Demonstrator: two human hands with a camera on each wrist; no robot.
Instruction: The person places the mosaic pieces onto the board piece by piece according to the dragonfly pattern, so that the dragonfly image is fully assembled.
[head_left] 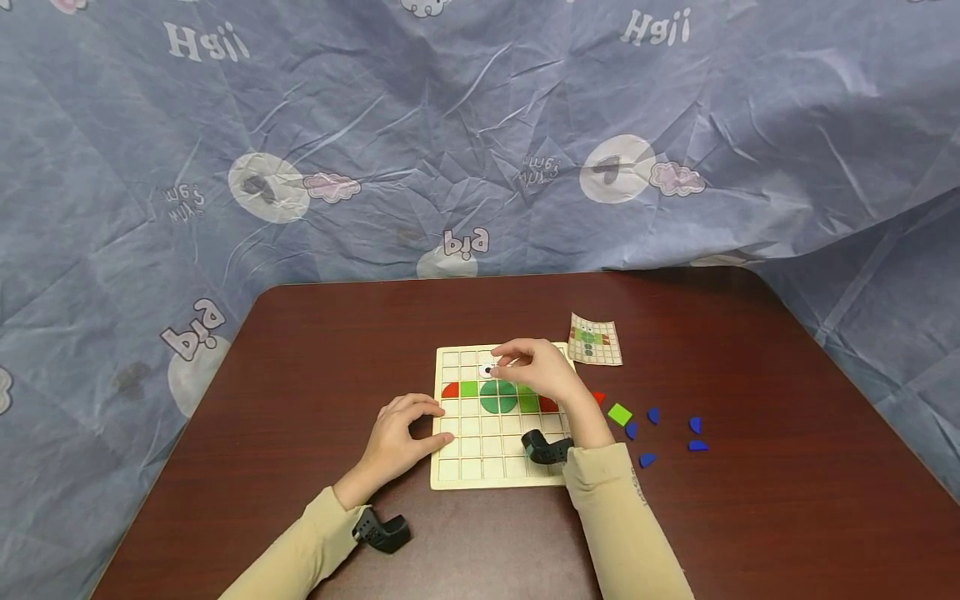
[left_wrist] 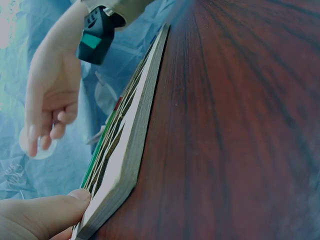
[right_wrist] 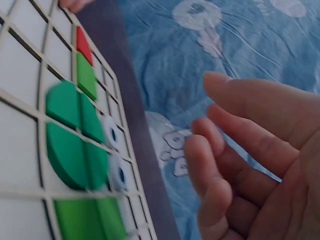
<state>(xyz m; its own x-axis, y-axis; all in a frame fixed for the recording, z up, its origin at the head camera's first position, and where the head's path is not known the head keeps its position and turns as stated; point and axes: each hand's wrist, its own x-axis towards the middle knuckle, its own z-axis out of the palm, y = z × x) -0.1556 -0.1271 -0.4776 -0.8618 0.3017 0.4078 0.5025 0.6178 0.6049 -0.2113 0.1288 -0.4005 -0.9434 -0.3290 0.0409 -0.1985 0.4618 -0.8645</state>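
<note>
Beige sleeves (head_left: pixel 633 529); hands (head_left: pixel 397 433) at gridded board (head_left: pixel 472 471) (green quarter-circles (head_left: pixel 490 405) within).

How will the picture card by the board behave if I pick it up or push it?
The card looks thin and its top edge bows, so it will probably flex. Being thin and small, it is likely light. Lying low on the table, it may slide rather than tip.

1. Crinkled blue-grey fabric sheet (head_left: pixel 420 167), upper left: white lettering (head_left: pixel 206 42) reading "Hgii".
2. Same sheet, upper right: a second white "Hgii" (head_left: pixel 656 27).
3. Sheet's lower centre and lower left: short outlined words (head_left: pixel 467 242) (head_left: pixel 192 329) resembling "bia", exact letters uncertain.
4. Smaller two-line grey lettering (head_left: pixel 542 169) on the sheet appears inverted, not surely legible.
</note>
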